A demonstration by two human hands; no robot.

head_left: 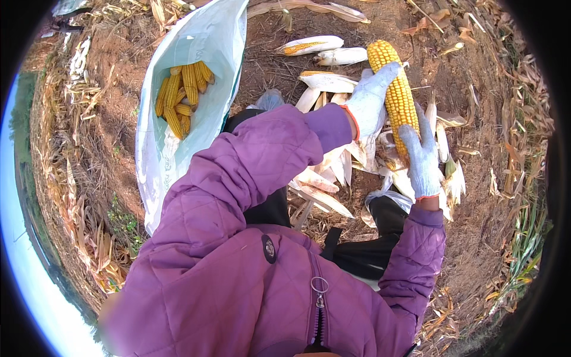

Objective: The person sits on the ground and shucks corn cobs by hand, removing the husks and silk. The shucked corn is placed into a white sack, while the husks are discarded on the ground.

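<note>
A large, bare yellow ear of corn point(399, 98) slants between my two white-gloved hands. My left hand point(370, 102) is closed around its upper part from the left side, thumb pressed along the kernels. At the lower end my right hand point(421, 163) grips the same ear, with one digit over the kernels and another along its right side. Peeled pale husks point(345, 163) lie beneath and around both hands. Just beyond my left hand are partly husked ears, one of them a white-husked ear point(310, 45) showing yellow kernels.
On the left an open white woven sack point(196, 44) holds several bare yellow corn cobs point(178, 95). My bent legs in dark trousers point(372, 253) are close below the husks. Dry stalks and leaves point(83, 214) cover the brown soil on both sides.
</note>
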